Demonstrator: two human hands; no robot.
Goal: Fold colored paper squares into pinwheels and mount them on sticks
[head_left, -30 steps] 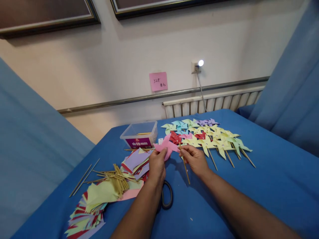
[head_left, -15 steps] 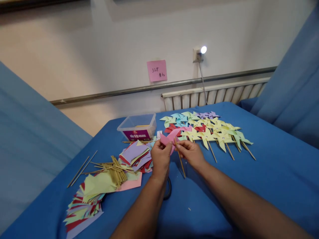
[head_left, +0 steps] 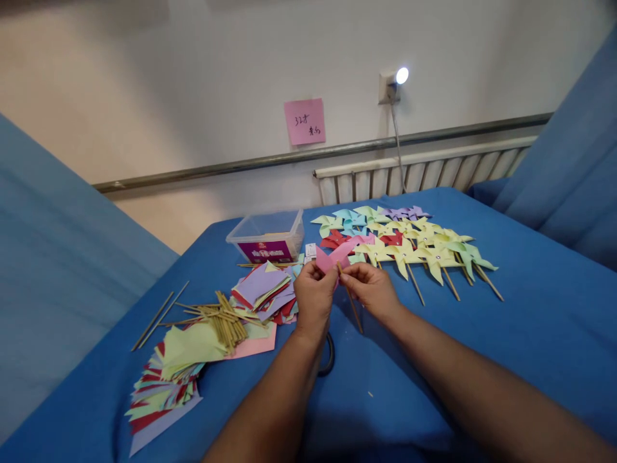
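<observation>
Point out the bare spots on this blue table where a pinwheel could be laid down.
Bare blue cloth lies right of the finished pinwheels, toward the table edge, and between the plastic box and the loose sticks. Crowded: paper stacks and stick bundle left of the left hand.

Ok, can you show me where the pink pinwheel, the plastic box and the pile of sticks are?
pink pinwheel (head_left: 332, 257), head view, on its pink paper blade.
plastic box (head_left: 268, 239), head view, on its front wall.
pile of sticks (head_left: 225, 321), head view, on the middle of the bundle.

Pink note (head_left: 304, 121): "32" (rest illegible)
</observation>
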